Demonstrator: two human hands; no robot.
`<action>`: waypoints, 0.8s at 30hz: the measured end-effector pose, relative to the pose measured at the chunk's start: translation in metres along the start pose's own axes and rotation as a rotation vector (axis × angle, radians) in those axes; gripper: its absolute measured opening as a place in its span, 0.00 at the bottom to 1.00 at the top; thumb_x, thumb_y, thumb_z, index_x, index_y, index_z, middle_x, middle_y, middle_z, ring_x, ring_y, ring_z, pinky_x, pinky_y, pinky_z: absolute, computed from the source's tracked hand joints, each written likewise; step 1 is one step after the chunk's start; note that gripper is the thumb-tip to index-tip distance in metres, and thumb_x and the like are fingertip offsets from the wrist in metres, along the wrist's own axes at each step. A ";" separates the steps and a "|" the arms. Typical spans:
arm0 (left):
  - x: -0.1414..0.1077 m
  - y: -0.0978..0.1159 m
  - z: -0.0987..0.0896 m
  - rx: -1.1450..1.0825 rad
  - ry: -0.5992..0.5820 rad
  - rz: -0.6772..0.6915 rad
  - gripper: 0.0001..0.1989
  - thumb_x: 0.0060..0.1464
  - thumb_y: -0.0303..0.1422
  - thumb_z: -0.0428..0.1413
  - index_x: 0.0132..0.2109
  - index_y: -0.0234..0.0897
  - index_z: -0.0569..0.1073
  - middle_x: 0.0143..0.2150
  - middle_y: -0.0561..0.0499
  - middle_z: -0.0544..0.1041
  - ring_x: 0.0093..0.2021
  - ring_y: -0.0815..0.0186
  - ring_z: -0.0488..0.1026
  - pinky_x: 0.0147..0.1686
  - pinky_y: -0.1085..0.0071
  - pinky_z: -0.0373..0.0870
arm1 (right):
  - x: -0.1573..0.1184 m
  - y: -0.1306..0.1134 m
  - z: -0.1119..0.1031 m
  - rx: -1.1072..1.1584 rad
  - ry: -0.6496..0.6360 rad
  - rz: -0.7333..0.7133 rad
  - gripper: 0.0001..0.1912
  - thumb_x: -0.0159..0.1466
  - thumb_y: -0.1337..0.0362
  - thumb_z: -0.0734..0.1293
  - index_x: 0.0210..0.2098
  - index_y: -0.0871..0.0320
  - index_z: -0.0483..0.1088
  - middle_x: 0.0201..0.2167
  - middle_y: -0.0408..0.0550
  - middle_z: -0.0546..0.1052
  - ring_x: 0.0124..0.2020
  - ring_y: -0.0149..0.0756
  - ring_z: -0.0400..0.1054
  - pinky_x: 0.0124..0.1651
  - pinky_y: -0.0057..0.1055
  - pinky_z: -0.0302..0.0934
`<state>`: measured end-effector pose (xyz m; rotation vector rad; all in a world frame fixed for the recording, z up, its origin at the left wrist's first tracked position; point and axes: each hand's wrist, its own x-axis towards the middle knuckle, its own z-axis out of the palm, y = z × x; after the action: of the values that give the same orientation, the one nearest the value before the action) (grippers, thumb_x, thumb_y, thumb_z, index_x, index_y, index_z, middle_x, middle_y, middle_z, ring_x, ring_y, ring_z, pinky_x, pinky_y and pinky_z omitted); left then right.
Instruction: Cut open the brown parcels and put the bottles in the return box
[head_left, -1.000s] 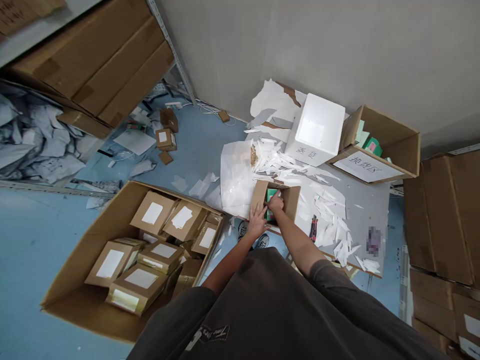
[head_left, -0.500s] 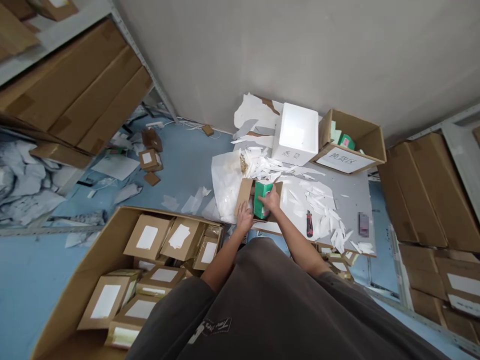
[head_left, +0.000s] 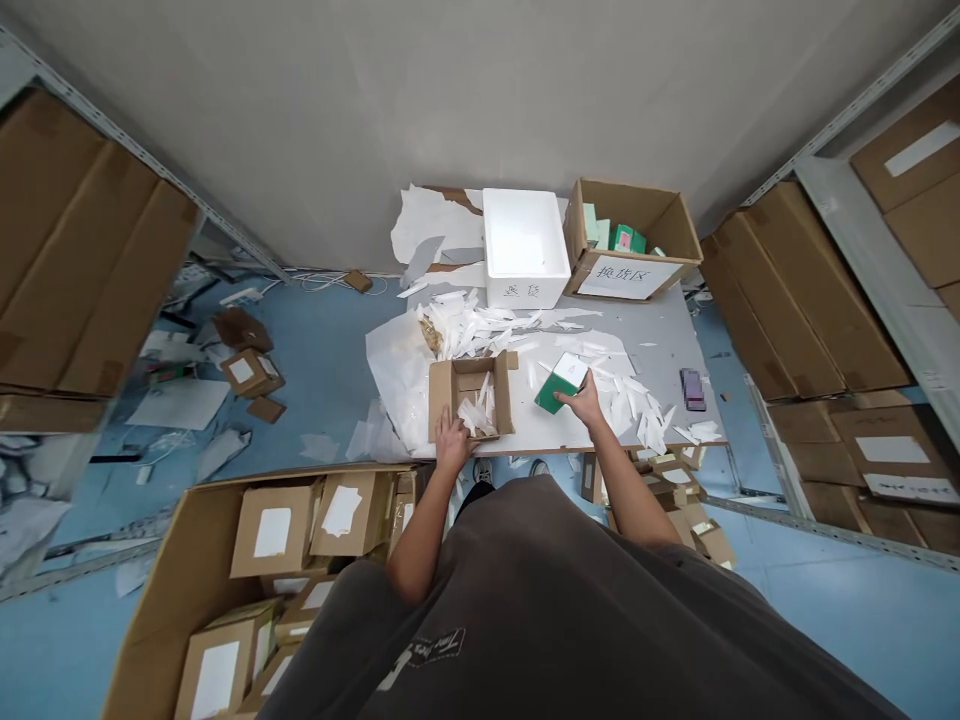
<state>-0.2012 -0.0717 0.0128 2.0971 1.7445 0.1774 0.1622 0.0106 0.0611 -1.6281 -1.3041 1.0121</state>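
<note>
At the front edge of the grey worktable, the head view shows the left hand with fingers laid over the near-left corner of a small open carton; whether they pinch its cardboard cannot be told. The right hand grasps a green-and-white product box by its near side, tilted, over the table to the right of the carton; any contact with the tabletop cannot be made out. That one-sided grip could let the box pivot or slip, and if set down on the loose paper strips it might slide or sit unevenly. Pressure on the carton's corner could bend it or tip the carton at the table's edge, spilling the white scraps inside it. A wide sweep of the right arm could brush strips onto the floor. As for writing, the sign on the larger cardboard box reads "换货区"; the white foam bin bears two handwritten characters, the second apparently "货", the first unclear. Marks on the product box's white face are too small to read, and the shirt print is only partly legible, seemingly starting "Time". White labels on the cartons at lower left show no readable text.
</note>
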 end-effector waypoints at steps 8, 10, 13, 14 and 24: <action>-0.026 0.025 -0.012 0.039 -0.017 -0.113 0.17 0.57 0.27 0.61 0.52 0.41 0.84 0.66 0.41 0.78 0.81 0.41 0.54 0.77 0.43 0.61 | -0.010 0.079 0.026 -0.084 -0.221 0.205 0.44 0.54 0.63 0.76 0.67 0.58 0.60 0.65 0.61 0.76 0.65 0.50 0.71 0.63 0.44 0.68; -0.034 0.043 -0.013 0.041 0.063 -0.163 0.20 0.60 0.26 0.58 0.58 0.40 0.82 0.68 0.40 0.76 0.79 0.43 0.58 0.76 0.45 0.61 | -0.016 0.094 0.024 -0.085 -0.226 0.230 0.44 0.55 0.66 0.76 0.68 0.58 0.59 0.64 0.61 0.77 0.65 0.51 0.72 0.63 0.44 0.68; -0.029 0.089 -0.008 0.025 0.194 -0.235 0.22 0.68 0.29 0.54 0.65 0.38 0.78 0.67 0.36 0.75 0.72 0.45 0.67 0.73 0.48 0.64 | -0.028 0.105 0.023 -0.092 -0.234 0.216 0.42 0.56 0.65 0.76 0.67 0.58 0.59 0.62 0.59 0.79 0.63 0.50 0.73 0.62 0.42 0.68; -0.021 0.108 -0.004 0.013 0.194 -0.220 0.21 0.70 0.31 0.53 0.66 0.38 0.77 0.65 0.36 0.76 0.69 0.46 0.70 0.71 0.51 0.66 | -0.032 0.107 0.024 -0.102 -0.225 0.207 0.42 0.57 0.64 0.76 0.67 0.58 0.59 0.62 0.59 0.78 0.63 0.49 0.73 0.63 0.42 0.68; 0.093 0.211 0.043 -0.002 -0.264 -0.016 0.43 0.60 0.40 0.67 0.77 0.30 0.63 0.71 0.32 0.72 0.68 0.45 0.72 0.65 0.59 0.71 | -0.063 0.102 0.012 -0.263 -0.226 0.183 0.45 0.60 0.63 0.72 0.74 0.61 0.57 0.70 0.65 0.70 0.68 0.52 0.69 0.67 0.42 0.66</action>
<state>0.0265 -0.0207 0.0397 2.0012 1.6020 -0.0985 0.1766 -0.0654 -0.0316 -1.9019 -1.5099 1.2041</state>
